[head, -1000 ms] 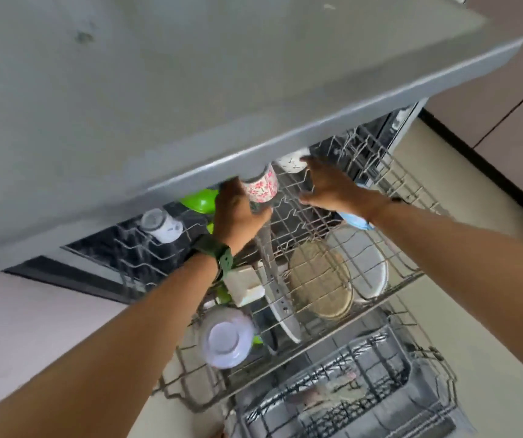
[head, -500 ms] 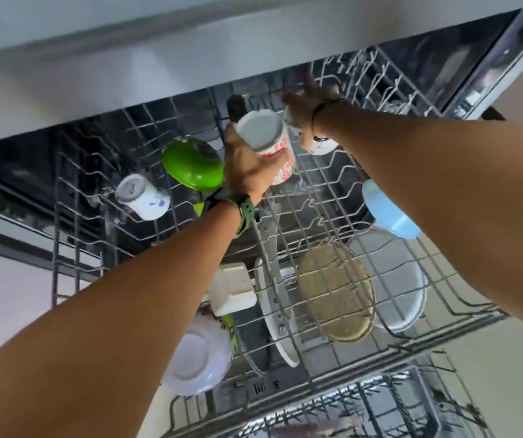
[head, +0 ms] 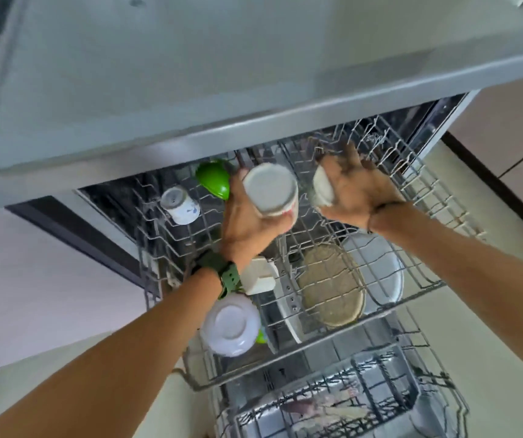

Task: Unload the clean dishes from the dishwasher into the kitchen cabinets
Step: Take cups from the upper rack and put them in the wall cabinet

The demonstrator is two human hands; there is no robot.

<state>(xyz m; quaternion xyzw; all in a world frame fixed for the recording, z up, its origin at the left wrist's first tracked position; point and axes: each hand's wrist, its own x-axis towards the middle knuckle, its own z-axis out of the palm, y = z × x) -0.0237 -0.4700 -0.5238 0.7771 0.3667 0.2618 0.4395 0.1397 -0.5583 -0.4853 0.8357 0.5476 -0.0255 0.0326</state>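
My left hand (head: 247,219) grips a white mug with red flowers (head: 271,192), held bottom-up above the pulled-out upper rack (head: 418,279). My right hand (head: 356,192) grips a second white cup (head: 323,188) just to the right, also lifted off the rack. Left in the rack are a green bowl (head: 214,180), a small white cup with blue marks (head: 179,205), a white bowl (head: 230,325), a square white container (head: 258,276), a brownish plate (head: 331,284) and a white plate (head: 380,273).
The grey countertop (head: 254,74) overhangs the dishwasher at the top of the view. The lower rack (head: 333,403) with a cutlery basket sticks out below. Cabinet fronts (head: 513,128) stand to the right, beyond the pale floor.
Both hands have lifted their cups off the rack tines and drawn them back toward me. The camera has tilted up, so the countertop fills more of the view.
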